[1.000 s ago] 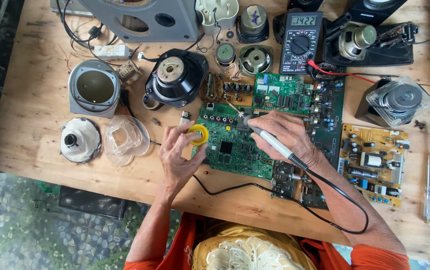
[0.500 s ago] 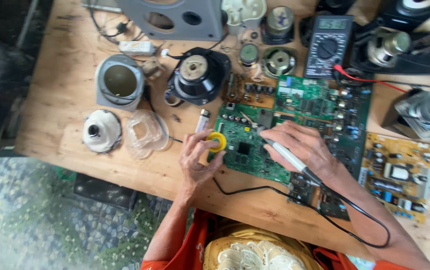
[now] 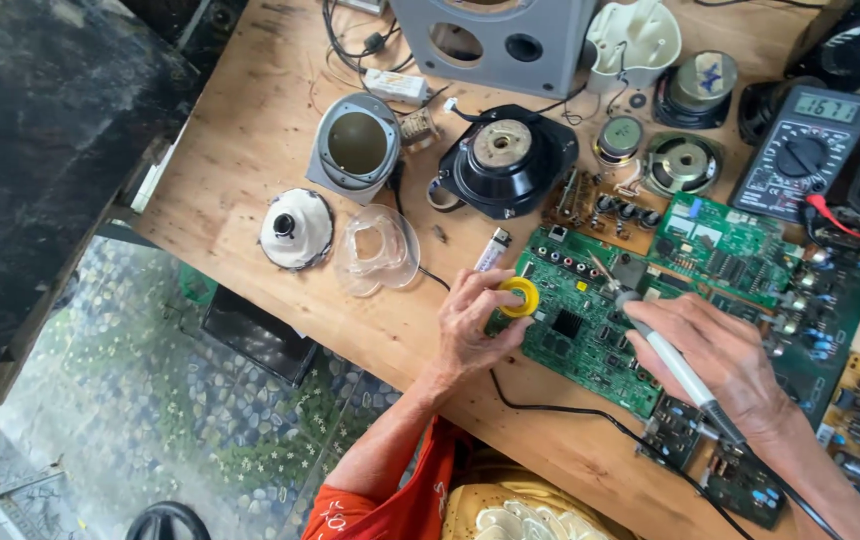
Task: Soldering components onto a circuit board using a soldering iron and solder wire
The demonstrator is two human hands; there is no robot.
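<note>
View shifted right; right hand [image 3: 720, 355] holds iron [image 3: 675, 365] on board [image 3: 590, 320].

Bright, even daylight; soft short shadows beside parts on wooden workbench [image 3: 250, 150]; sharp focus; slight wide-angle bending at edges

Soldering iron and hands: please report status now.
Left hand pinches yellow solder spool. Right hand grips soldering iron, tip over green circuit board. Nothing blocks the tip.

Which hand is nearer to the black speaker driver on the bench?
Left. The left hand, holding a yellow ring, sits just below the black speaker driver; the right hand, gripping the soldering iron, is farther to its lower right.
</note>
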